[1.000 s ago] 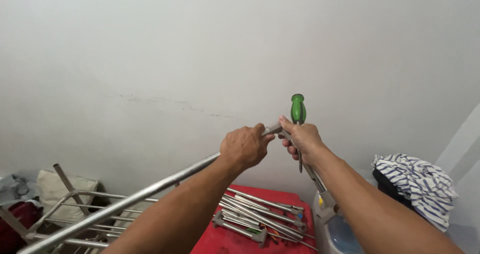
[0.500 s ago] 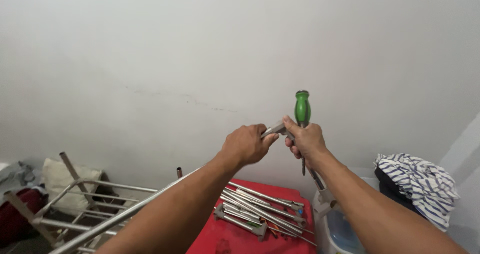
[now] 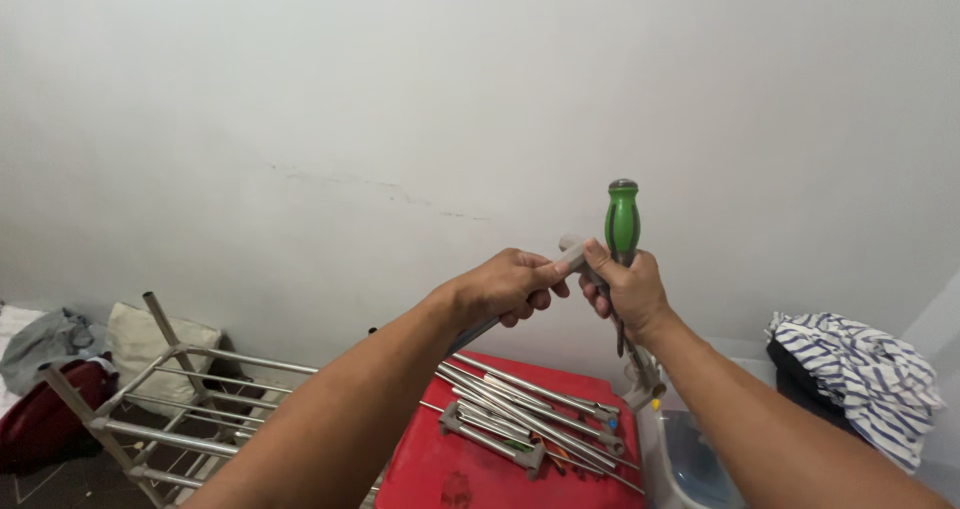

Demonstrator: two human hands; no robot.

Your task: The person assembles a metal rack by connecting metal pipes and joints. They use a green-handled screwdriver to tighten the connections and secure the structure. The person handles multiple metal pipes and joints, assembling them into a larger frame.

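Gripping a metal rod (image 3: 575, 257) near its end, my left hand (image 3: 505, 287) has its fingers curled tight around it. My right hand (image 3: 628, 291) pinches the rod's tip and clutches a green screwdriver (image 3: 622, 231) upright. Below, more rods (image 3: 520, 404) lie on a red lid (image 3: 440, 464).

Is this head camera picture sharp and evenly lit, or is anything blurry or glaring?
Head view: soft, even light on the white wall, no glare; the green-handled screwdriver and both hands are sharp; faint shadows under the metal rods; the forearms look stretched toward the bottom edge, wide-angle distortion.
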